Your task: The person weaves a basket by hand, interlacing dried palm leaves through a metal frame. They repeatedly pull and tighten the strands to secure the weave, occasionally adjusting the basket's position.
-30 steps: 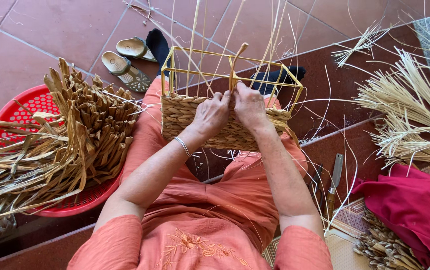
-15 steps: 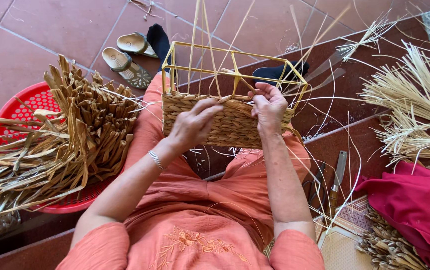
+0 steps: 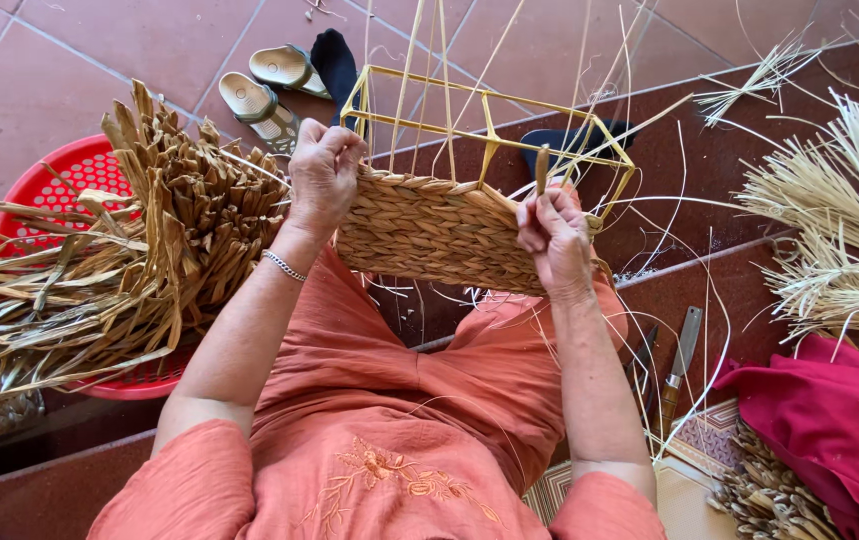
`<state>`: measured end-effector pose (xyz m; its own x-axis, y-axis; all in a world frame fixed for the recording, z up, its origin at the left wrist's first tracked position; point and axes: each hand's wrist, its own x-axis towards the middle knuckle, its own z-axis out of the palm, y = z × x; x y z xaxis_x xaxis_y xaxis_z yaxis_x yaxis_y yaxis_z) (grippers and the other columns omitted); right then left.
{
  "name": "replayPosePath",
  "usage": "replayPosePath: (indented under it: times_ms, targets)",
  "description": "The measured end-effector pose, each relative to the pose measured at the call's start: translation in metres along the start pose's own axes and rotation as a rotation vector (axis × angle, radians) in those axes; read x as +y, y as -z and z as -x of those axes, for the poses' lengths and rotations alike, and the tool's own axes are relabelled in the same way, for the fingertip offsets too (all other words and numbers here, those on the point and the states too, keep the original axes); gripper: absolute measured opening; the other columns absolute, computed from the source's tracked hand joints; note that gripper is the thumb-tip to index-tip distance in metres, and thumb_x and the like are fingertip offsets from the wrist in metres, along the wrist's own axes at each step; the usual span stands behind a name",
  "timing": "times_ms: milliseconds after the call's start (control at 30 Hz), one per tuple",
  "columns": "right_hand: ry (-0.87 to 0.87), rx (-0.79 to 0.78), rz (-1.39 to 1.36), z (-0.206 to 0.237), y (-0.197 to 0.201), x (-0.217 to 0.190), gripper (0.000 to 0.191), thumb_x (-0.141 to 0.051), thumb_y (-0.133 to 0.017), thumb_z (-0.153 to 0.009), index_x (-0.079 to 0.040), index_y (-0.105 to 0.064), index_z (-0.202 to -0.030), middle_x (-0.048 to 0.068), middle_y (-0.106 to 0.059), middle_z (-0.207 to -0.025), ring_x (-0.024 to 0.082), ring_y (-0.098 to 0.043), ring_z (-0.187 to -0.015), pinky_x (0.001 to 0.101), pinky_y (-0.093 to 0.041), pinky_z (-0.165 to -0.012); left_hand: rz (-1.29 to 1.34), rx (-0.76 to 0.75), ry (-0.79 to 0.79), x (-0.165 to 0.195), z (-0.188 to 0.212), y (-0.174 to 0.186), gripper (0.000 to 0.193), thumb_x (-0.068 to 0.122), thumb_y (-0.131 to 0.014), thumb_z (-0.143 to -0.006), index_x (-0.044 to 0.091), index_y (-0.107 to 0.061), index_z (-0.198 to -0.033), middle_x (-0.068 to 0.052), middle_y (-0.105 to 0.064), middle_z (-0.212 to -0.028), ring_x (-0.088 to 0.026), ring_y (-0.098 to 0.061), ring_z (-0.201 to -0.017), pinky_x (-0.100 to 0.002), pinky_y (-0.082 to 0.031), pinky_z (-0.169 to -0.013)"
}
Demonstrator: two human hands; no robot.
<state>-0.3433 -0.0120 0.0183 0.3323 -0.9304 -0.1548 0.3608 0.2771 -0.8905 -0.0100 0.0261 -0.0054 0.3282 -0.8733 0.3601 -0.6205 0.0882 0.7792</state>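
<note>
A half-woven basket (image 3: 440, 230) rests on the lap of a person in orange clothing, its lower wall a tight plait of tan dried fibre, its upper part a bare yellow wire frame (image 3: 490, 110) with thin straw strands rising at 12 o'clock. The left hand (image 3: 325, 175) grips the basket's rim at 9 o'clock, fingers curled over it. The right hand (image 3: 555, 235) pinches a flat fibre strip (image 3: 542, 170) at 3 o'clock. A red plastic tub (image 3: 60, 185) heaped with coarse dried leaves sits at 9 o'clock; sandals (image 3: 265, 95) lie at 11 o'clock on terracotta tiles; pale straw bundles (image 3: 840, 230) fan out at 3 o'clock.
</note>
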Motion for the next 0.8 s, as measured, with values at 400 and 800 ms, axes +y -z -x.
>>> replayPosePath:
  times_ms: [400, 800]
  targets:
    - [-0.014, 0.066, -0.019, -0.002, 0.018, 0.006, 0.015, -0.018, -0.053, -0.108, -0.008, -0.059, -0.099, -0.002, -0.053, -0.072, 0.005, -0.039, -0.053, 0.0211, -0.035, -0.047, 0.044, -0.033, -0.139, 0.003, -0.016, 0.008, 0.004, 0.003, -0.075, -0.094, 0.002, -0.073, -0.098, -0.013, -0.073, -0.088, -0.027, -0.072, -0.079, -0.037, -0.056, -0.071]
    - [0.374, 0.453, 0.448, 0.003, 0.044, -0.004, 0.008, -0.007, -0.074, -0.104, -0.001, -0.071, -0.100, 0.005, -0.069, -0.085, 0.009, -0.063, -0.064, 0.0239, -0.052, -0.055, 0.064, 0.127, -0.053, -0.022, 0.029, 0.116, 0.014, -0.003, -0.073, -0.103, 0.005, -0.073, -0.115, -0.008, -0.070, -0.101, -0.010, -0.065, -0.072, -0.022, -0.050, -0.061]
